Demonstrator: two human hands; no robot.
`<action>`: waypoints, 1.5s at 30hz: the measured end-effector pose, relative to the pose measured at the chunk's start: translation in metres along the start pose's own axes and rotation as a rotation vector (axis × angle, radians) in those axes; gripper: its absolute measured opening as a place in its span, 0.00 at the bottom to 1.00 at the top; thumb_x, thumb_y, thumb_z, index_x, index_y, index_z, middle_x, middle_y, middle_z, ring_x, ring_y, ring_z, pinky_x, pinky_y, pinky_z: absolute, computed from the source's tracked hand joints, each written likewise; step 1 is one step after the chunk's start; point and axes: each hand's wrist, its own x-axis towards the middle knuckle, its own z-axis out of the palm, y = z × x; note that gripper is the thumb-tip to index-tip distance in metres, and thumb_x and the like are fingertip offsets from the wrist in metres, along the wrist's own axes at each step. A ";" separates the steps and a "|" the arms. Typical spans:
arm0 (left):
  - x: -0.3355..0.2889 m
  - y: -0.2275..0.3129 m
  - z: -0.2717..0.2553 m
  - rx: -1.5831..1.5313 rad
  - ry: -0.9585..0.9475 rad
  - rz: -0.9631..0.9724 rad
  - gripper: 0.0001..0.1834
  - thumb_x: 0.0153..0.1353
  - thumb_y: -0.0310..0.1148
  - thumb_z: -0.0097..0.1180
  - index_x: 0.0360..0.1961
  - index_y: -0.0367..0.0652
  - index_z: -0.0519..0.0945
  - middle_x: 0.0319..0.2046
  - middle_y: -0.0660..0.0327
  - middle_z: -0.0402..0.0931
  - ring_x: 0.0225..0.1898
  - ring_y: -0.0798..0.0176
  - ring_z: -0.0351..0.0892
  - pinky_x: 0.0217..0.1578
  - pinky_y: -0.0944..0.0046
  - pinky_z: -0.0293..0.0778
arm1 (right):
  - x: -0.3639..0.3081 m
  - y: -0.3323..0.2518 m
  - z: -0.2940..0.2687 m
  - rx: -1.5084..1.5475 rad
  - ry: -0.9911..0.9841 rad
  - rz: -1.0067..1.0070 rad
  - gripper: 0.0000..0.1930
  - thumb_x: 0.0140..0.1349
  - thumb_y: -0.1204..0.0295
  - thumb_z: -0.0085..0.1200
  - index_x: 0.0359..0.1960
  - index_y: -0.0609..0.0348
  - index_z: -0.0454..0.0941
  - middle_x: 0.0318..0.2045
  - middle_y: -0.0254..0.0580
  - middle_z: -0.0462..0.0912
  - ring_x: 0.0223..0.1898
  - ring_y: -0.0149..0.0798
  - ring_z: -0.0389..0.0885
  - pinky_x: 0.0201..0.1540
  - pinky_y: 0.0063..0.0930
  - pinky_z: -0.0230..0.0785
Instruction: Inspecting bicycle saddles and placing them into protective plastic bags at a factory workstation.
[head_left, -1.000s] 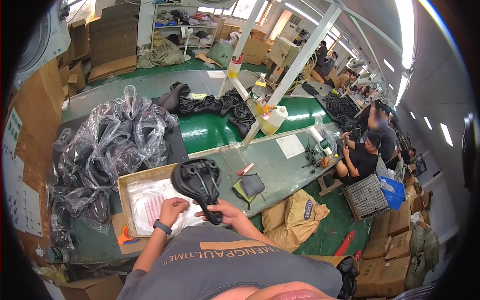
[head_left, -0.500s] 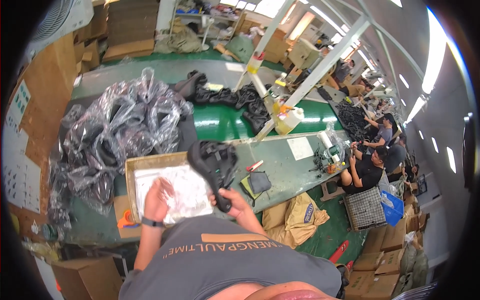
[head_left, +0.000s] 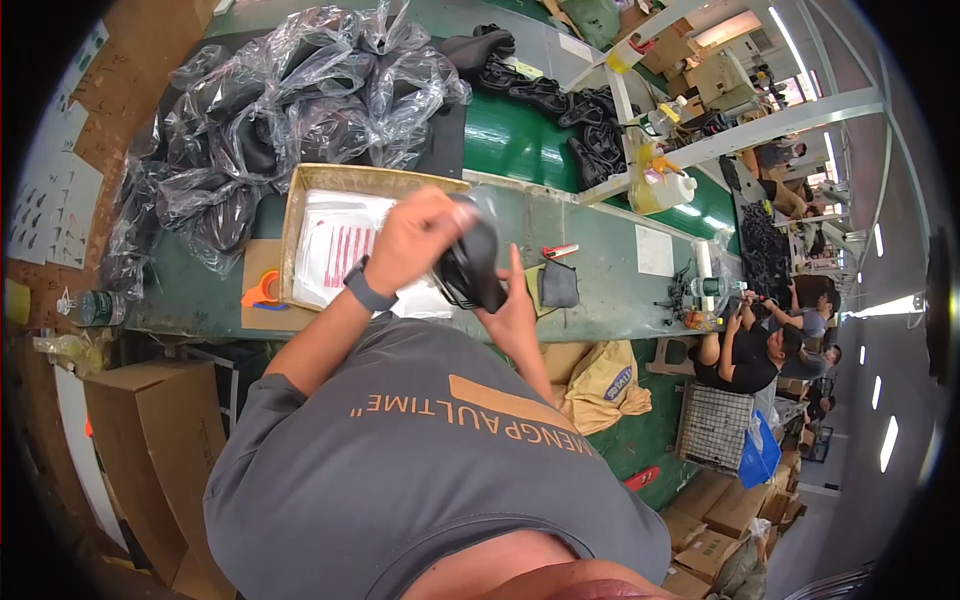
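Note:
A black bicycle saddle is tilted up in front of me, above the table's near edge. My right hand grips it at its lower right end, fingers along its side. At the saddle's upper left, my left hand, a dark watch on its wrist, is closed with the fingertips against the saddle, slightly blurred. Whether a small thing is pinched there I cannot make out. Just behind the left hand, a shallow cardboard tray holds white sheets with red strips.
Bagged black saddles are heaped at the far left. Orange-handled scissors lie left of the tray; a red cutter and a dark cloth pouch lie right. More saddles line the green belt. Bottles hang by a metal post.
My left hand has left the white sheets in the tray and come up to the saddle. The saddle has turned, showing its smooth side instead of its underside. The view has shifted.

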 end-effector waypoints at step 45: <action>0.185 -0.339 -0.080 1.143 0.331 -0.041 0.15 0.61 0.20 0.56 0.49 0.35 0.85 0.55 0.50 0.84 0.62 0.42 0.79 0.63 0.44 0.72 | 0.497 0.225 -0.024 0.048 -0.240 0.020 0.39 0.61 0.64 0.71 0.73 0.61 0.69 0.50 0.48 0.86 0.47 0.39 0.83 0.52 0.36 0.78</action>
